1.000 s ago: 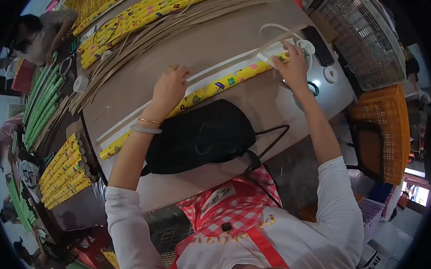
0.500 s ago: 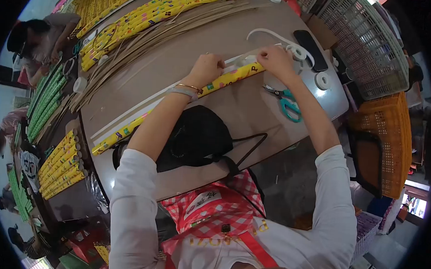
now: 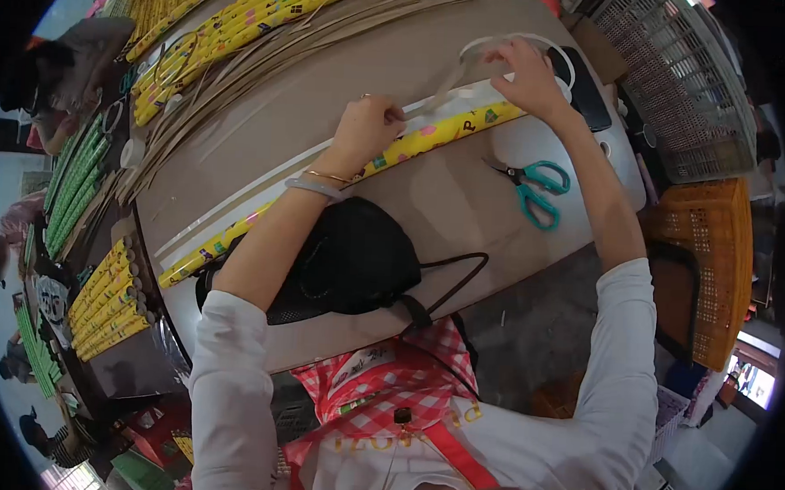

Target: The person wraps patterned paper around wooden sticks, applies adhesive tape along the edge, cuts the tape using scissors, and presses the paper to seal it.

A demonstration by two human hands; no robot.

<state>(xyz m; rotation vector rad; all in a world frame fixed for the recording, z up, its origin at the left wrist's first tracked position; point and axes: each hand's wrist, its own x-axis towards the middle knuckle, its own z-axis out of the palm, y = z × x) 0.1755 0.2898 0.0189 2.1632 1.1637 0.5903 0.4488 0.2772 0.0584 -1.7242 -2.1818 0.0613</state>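
Observation:
A long yellow patterned tube (image 3: 450, 127) lies slantwise on the table, with a narrow white tape strip (image 3: 237, 201) along its far side. My left hand (image 3: 362, 137) is closed at the tube's far edge, pinching the tape strip there; its fingertips are partly hidden. From these fingers a thin pale band slants up toward the right. My right hand (image 3: 535, 83) is raised above the tube's right end, thumb and fingers apart, beside a looping white band (image 3: 569, 62). Teal-handled scissors (image 3: 537, 192) lie open-bladed to the right, below the tube.
A black bag (image 3: 357, 257) sits at the near edge under my left forearm. Brown strips (image 3: 269, 69) and more yellow tubes (image 3: 235, 50) lie at the back. A black phone-like case (image 3: 589, 100) and plastic crates (image 3: 671, 91) are at the right. Other people work at the left.
My right hand has lifted off the tube's end, up and to the right, and its fingers have parted. My left hand stays almost in place. The view has shifted slightly.

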